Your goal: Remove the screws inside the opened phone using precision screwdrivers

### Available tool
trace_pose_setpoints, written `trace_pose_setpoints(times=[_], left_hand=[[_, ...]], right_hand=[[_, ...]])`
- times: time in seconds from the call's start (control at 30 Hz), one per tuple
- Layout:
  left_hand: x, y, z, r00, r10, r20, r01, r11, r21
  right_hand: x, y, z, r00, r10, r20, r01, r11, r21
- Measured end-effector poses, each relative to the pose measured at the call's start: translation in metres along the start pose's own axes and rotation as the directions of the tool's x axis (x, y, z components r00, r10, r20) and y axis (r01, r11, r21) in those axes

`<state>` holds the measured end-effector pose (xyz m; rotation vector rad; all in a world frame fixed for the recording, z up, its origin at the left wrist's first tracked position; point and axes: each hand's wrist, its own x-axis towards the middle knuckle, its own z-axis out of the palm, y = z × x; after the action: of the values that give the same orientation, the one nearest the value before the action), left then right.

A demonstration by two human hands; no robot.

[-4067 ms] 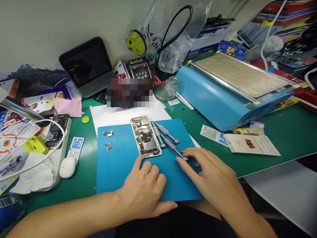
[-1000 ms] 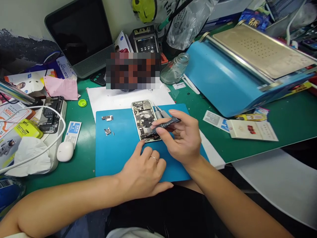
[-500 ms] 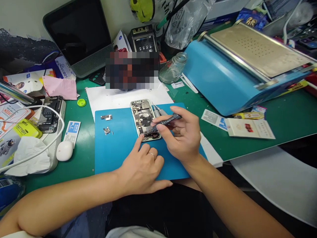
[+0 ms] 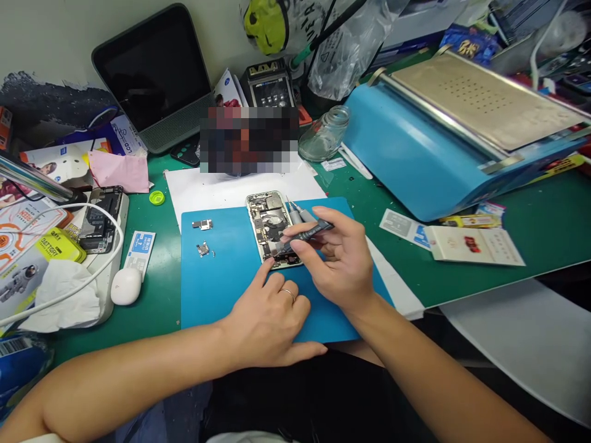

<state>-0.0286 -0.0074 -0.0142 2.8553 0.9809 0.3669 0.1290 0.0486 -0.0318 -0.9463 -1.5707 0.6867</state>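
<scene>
An opened phone [image 4: 276, 220] with its inner parts exposed lies on a blue mat [image 4: 217, 289]. My left hand [image 4: 270, 314] has its index fingertip on the phone's lower edge, thumb stretched out and the other fingers curled, holding nothing. In my right hand [image 4: 344, 258], a dark grey screwdriver [image 4: 308, 232] is pinched between thumb and fingers, slanting down to the phone's lower part. Its exact tip is hard to make out. Two more grey screwdrivers [image 4: 295, 214] lie beside the phone's right edge, partly hidden by my right hand.
Small metal phone parts [image 4: 202, 225] and a little bracket piece [image 4: 203, 248] lie left on the mat. A blue machine with a metal plate [image 4: 415, 154] stands at right. A glass jar [image 4: 323, 138], a white earbud case [image 4: 126, 286] and another opened phone [image 4: 102, 215] are around.
The camera view has shifted slightly, so everything sits a little lower and further right. Both hands stay at the phone's lower end, with the screwdriver still in my right hand.
</scene>
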Motion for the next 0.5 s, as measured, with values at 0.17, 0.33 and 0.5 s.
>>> trace_pose_setpoints(times=[0.17, 0.33, 0.5], left_hand=[[-0.0003, 0.0002, -0.0005, 1.000, 0.000, -0.015, 0.000, 1.000, 0.003], [0.0002, 0.0003, -0.0004, 0.999, 0.007, -0.032, -0.006, 1.000, 0.015], [0.0005, 0.0004, 0.0008, 1.000, 0.003, -0.027, -0.002, 1.000, 0.014]], right_hand=[[0.0011, 0.0002, -0.0008, 1.000, -0.026, 0.005, 0.026, 1.000, -0.013], [0.0023, 0.0004, -0.0022, 0.999, -0.036, -0.004, 0.036, 0.999, -0.027], [0.0022, 0.0003, -0.0023, 0.998, -0.052, -0.021, 0.051, 0.998, -0.041]])
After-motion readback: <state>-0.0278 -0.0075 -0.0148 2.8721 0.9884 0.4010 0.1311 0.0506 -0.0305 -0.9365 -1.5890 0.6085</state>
